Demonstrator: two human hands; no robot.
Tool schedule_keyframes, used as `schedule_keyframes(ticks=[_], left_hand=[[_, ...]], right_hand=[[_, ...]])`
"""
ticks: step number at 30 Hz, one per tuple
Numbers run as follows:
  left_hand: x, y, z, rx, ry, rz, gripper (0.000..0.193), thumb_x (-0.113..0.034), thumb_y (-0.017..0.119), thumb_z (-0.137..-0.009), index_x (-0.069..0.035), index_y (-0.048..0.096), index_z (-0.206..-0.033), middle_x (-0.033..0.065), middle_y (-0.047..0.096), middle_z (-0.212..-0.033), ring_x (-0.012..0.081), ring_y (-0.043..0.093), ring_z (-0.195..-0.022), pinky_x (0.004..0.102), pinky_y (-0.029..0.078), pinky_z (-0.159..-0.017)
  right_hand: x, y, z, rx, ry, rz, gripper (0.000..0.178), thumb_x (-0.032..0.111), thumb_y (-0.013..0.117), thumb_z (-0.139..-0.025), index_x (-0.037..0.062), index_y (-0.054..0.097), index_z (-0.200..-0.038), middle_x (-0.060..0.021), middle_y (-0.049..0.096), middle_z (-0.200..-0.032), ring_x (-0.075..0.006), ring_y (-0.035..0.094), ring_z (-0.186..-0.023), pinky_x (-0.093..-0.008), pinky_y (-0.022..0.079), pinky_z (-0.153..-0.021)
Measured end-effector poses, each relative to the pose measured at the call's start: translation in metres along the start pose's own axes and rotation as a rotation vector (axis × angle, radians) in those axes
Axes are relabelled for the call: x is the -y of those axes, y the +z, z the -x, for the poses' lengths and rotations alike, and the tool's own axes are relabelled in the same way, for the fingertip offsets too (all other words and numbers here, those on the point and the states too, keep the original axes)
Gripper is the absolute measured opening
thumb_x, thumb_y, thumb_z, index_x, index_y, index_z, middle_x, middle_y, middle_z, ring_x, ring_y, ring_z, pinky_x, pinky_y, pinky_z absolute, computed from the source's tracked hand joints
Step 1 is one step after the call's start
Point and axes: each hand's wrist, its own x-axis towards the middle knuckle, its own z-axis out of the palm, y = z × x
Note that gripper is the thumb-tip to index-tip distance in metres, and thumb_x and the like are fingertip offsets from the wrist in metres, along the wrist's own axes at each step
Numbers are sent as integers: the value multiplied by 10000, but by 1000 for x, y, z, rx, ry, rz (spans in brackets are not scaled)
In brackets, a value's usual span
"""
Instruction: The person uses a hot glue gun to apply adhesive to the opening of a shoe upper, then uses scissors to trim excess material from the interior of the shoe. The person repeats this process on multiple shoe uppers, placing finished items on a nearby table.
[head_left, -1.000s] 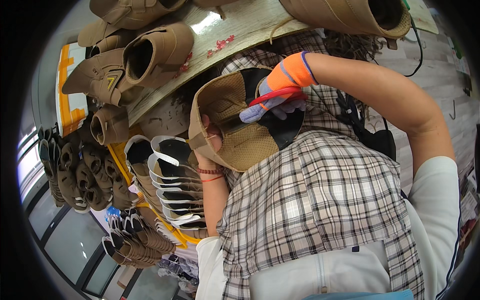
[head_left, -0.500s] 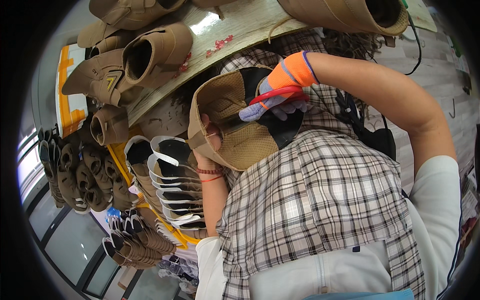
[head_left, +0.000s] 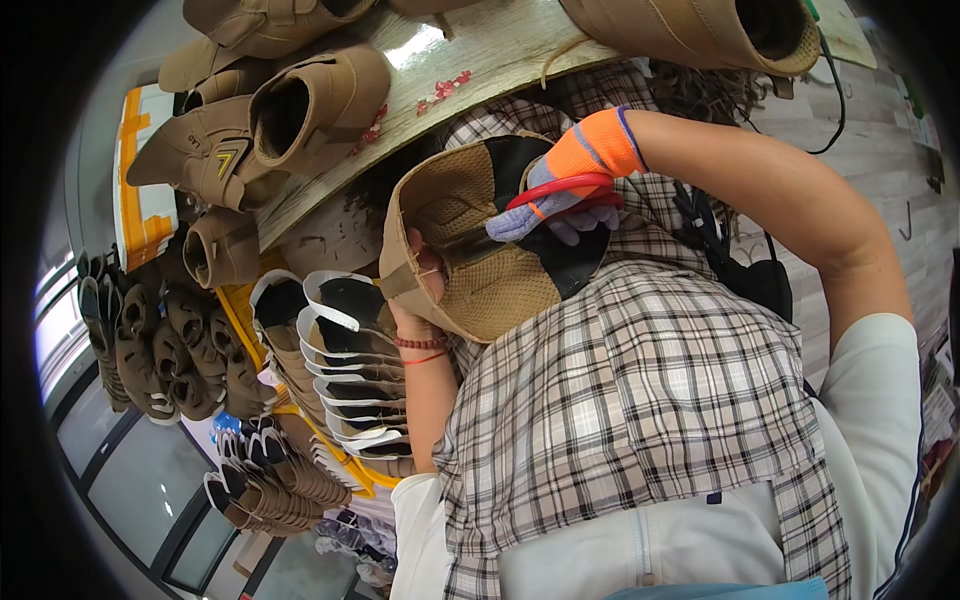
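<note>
A tan, leather-like shoe upper with a tan honeycomb-mesh lining and a black inner panel lies across the person's lap, its wide mouth turned up toward the head. Its left end is plain tan; the black panel fills the right end. The lower rim rests against a cream, black and brown plaid apron.

The bare left hand holds the upper by its left end, fingers showing just inside the rim and the wrist, with dark red beads, coming out below; part of that grasp is hidden. The right hand, in a lavender knit glove with an orange cuff, is closed around a red, loop-handled tool over the right half of the mouth; I cannot tell where the tool's far end lies. Between the hands, the mesh-lined hollow is partly open.

Just above the upper runs the slanting near edge of a pale wooden worktop with red flower prints; a narrow, dark gap and plaid cloth separate them. Finished-looking tan shoes crowd its left part, and a large tan shoe overhangs the edge above the glove.

Close beside the left forearm stands a row of white-edged tan uppers, leaving little room there. Beyond the bent right arm, grey plank flooring gives the elbow more space.
</note>
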Motion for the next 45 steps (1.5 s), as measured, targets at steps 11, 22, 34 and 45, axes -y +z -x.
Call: schedule_keyframes(ticks=[11,22,34,45], left_hand=[[-2,4,3,-31,-20,-31,281,-83,611,-917,-43,589,-1195,45,658,-1056,104,654,-875,207,552,-688],[1,31,9,94,115,-271,351,-138,590,-945,-37,546,-1279,60,586,-1222,190,573,-1087,306,487,-923],[-111,248,116,256,977,-1176,279,-77,572,-868,73,639,-1093,238,661,-1103,290,641,-1023,362,483,-929],[61,440,-29,548,1658,-2121,142,-114,535,-834,-92,624,-943,102,649,-969,275,638,-876,390,517,-754]], right_hand=[[9,2,3,-17,16,70,937,855,351,-778,-26,668,-805,-94,575,-642,-205,616,-527,-317,549,-518],[7,46,29,-445,5,366,693,690,647,-737,31,712,-941,-183,690,-910,-333,661,-854,-410,510,-757],[-75,87,62,-617,-94,205,811,773,563,-735,95,627,-1177,-188,685,-986,-384,635,-932,-430,480,-803],[-83,86,36,-664,-19,361,858,846,474,-718,63,686,-998,-138,696,-917,-341,647,-852,-430,493,-746]])
